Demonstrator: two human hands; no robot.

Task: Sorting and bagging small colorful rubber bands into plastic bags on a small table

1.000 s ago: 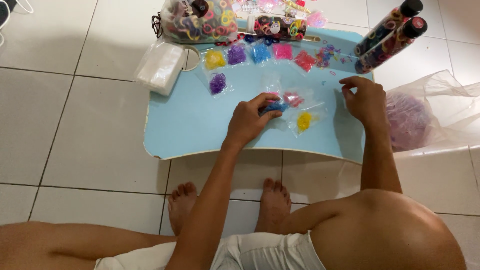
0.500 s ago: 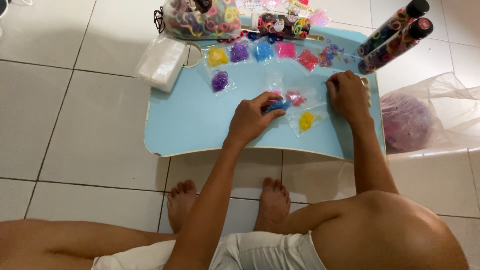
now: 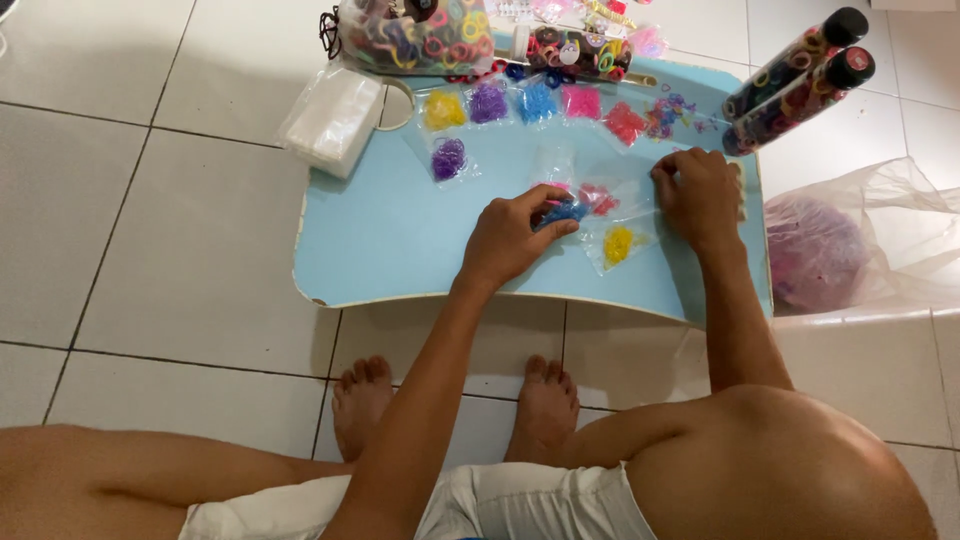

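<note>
Blue bands packet point(image 3: 566, 211) pinched in left hand point(image 3: 508, 240) on light-blue tray point(image 3: 400, 230).

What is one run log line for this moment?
left hand: pinches blue bands | right hand: on clear bag | blue tray

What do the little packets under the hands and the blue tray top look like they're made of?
The small packets look like thin clear plastic film: see-through, crinkled and glinting, with coloured bands showing inside. The left hand pinches the blue band bunch, probably rubber or elastic; too small to be sure. The right hand rests on the tray top, which looks like smooth matte light-blue laminate or plastic with a pale edge.
</note>
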